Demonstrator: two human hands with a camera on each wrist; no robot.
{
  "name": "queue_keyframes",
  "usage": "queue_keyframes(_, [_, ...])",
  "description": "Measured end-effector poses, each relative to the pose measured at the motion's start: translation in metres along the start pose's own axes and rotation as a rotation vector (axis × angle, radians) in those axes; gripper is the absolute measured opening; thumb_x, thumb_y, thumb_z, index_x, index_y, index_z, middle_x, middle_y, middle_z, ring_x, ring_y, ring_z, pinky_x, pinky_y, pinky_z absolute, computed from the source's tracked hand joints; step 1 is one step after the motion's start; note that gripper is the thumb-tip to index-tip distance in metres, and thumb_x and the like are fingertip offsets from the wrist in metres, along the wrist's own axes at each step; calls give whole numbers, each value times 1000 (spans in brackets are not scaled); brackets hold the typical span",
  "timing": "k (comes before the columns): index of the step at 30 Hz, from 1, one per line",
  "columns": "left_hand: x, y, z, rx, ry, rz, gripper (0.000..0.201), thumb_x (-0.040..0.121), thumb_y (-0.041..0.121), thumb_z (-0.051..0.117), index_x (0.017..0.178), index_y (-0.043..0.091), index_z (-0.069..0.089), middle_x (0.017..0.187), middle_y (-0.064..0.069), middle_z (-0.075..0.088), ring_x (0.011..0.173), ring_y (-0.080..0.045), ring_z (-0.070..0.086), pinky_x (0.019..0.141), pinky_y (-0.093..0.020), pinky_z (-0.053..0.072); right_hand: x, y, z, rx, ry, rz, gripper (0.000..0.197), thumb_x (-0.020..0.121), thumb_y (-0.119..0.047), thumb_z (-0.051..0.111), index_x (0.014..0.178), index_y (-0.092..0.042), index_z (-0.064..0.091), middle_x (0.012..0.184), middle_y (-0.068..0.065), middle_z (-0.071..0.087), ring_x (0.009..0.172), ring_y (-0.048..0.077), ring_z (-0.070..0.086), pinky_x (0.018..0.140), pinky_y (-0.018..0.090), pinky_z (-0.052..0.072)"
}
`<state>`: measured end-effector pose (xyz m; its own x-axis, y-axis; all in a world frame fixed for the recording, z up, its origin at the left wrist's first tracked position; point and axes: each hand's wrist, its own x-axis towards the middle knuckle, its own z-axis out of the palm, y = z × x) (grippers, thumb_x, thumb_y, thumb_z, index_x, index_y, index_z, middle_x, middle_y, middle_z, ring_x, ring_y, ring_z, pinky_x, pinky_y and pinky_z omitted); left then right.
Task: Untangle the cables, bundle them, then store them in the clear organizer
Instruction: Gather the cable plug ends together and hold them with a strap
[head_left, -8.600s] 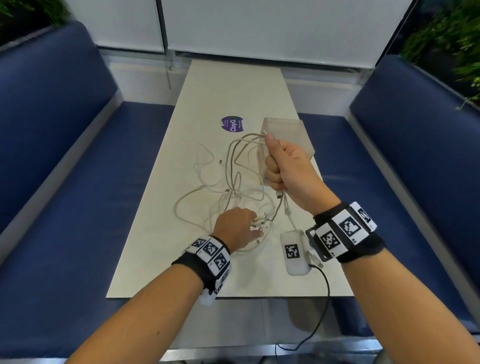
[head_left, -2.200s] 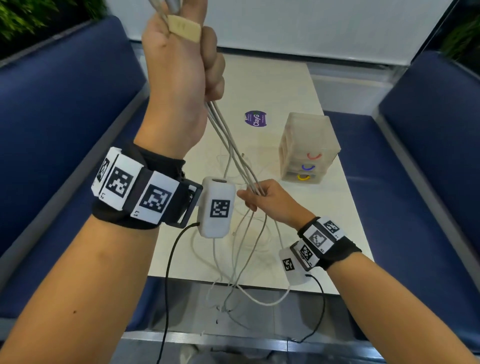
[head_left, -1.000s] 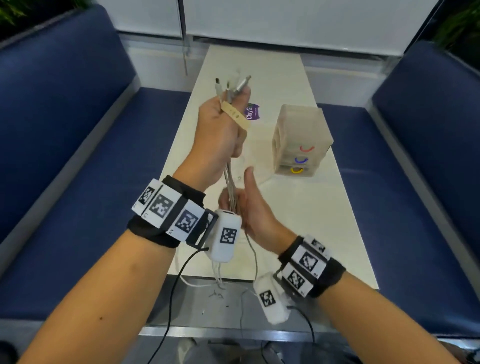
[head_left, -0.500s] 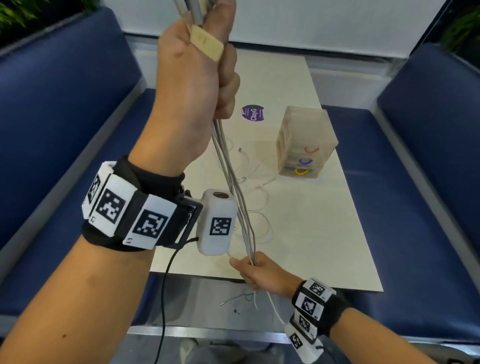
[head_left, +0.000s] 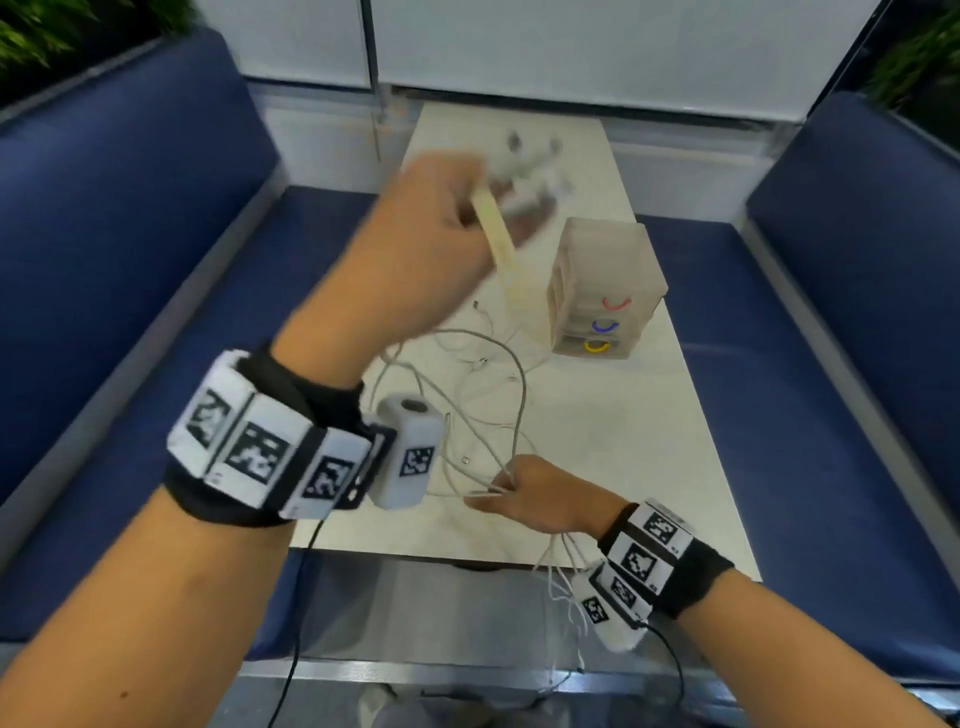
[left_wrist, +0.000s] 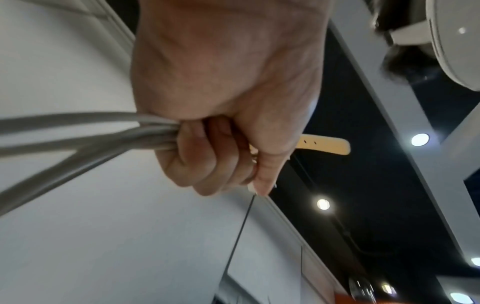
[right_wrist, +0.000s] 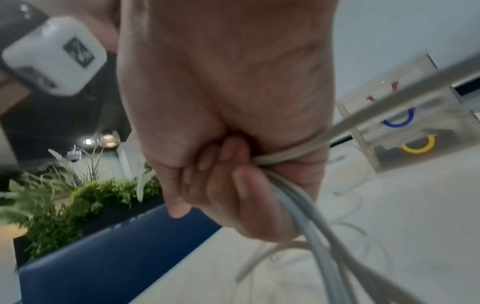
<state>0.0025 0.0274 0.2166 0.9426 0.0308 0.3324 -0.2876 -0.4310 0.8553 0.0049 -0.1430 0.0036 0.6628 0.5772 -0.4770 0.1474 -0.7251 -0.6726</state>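
Observation:
Several white cables run slack between my two hands and loop over the pale table. My left hand, blurred and raised over the table's middle, grips the plug ends together with a beige strap; the left wrist view shows its fingers curled round the cables. My right hand, near the table's front edge, grips the same cables lower down. Their loose tails hang off the edge. The clear organizer stands at the right, its drawers showing red, blue and yellow handles.
Blue bench seats flank the table on both sides. A white wall panel closes the far end, with plants behind the seat backs. A black wire hangs from the left wrist camera.
My left hand has dropped from high in front of the camera to over the table's middle, so the taut cables now hang in loose loops. My right hand has risen to the table's front edge.

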Motion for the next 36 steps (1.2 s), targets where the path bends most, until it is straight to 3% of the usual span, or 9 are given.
queue_keyframes(4, [-26,-44,41,238,-486,-41,29,78,36,85,89,11,73,77,-17,70,57,-14,57,60,-35,54,-6,-10,-26,-1,73,-75,51,92,-31,71,53,-19,40,41,-9,38,43,7,35,49,22,30])
queue_keyframes(6, [-30,-72,50,297,-635,-83,29,68,30,91,79,16,68,63,-5,61,48,-5,43,51,-26,40,-7,-11,-36,3,110,-131,27,89,-24,73,70,-8,63,63,-1,65,59,10,54,59,28,44])
queue_keyframes(9, [-41,-95,59,348,-751,-75,41,58,26,95,81,12,64,67,-8,62,52,-5,38,49,-21,30,-10,-12,-44,69,115,-172,14,79,-15,70,86,-4,66,87,14,68,71,12,53,71,35,49])
queue_keyframes(13, [-48,-106,68,468,-750,-103,37,66,29,91,82,9,66,73,-9,63,58,-11,44,51,-25,32,-15,-6,-43,209,95,-189,38,73,9,67,69,-29,62,63,-14,55,54,4,43,51,21,37])
queue_keyframes(18, [-48,-117,66,620,-825,-107,30,84,27,77,66,13,59,64,-5,57,59,-23,50,54,-32,37,-22,1,-34,341,-46,-73,53,80,10,65,49,-31,52,51,-11,33,47,14,27,50,31,25])
queue_keyframes(24, [-31,-97,43,627,-840,-30,19,90,26,73,76,23,61,66,10,56,59,-5,50,56,-25,37,-13,2,-23,383,-8,-85,56,89,-14,73,53,-18,30,48,1,26,45,18,25,46,26,28])
queue_keyframes(28, [-19,-70,11,622,-716,-29,15,91,30,72,81,23,63,78,7,64,70,-10,58,61,-23,39,-8,8,-16,342,3,-103,59,92,-30,72,53,-8,33,50,6,26,44,17,27,47,22,29])
queue_keyframes(33, [-17,-43,-29,429,-501,-63,18,90,31,73,80,18,65,65,8,59,53,1,50,51,-10,38,-10,39,13,381,-47,1,62,91,-44,69,53,-20,26,53,4,23,45,16,23,46,23,27])
queue_keyframes(36, [-21,-36,-30,348,-492,-70,17,90,31,73,82,17,66,62,11,58,50,-1,47,51,-11,39,-14,53,37,442,-87,57,60,90,-45,69,54,-21,28,53,3,25,47,17,24,47,26,27])
